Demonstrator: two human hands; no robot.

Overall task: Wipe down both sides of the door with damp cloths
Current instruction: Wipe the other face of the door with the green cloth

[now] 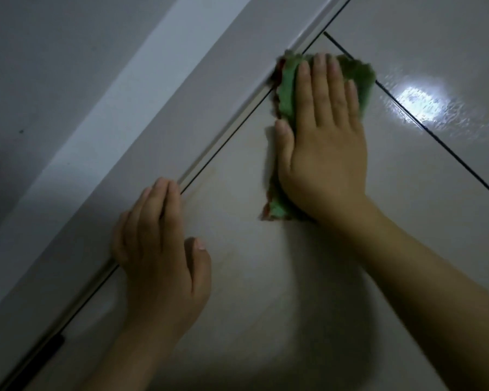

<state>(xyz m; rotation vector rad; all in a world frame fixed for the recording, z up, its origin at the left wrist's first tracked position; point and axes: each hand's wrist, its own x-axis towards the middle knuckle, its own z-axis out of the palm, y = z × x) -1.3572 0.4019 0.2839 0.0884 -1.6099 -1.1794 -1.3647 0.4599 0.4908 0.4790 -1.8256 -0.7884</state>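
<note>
The right hand (322,142) lies flat, fingers spread, pinning the soft, limp cloth (287,88) against the stiff, glossy door (266,277); the left hand (161,249), empty, braces its edge.

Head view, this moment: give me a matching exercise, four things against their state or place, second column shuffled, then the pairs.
Things:
1. right hand
2. left hand
3. green cloth
4. bright glare

States or places:
A. bare, fingers at the door's edge by the dark gap
B. on the glossy door panel, right of the cloth
C. flat, pressing the cloth to the door
D. pinned under a palm against the door, edges sticking out

Pairs: 1-C, 2-A, 3-D, 4-B
</note>
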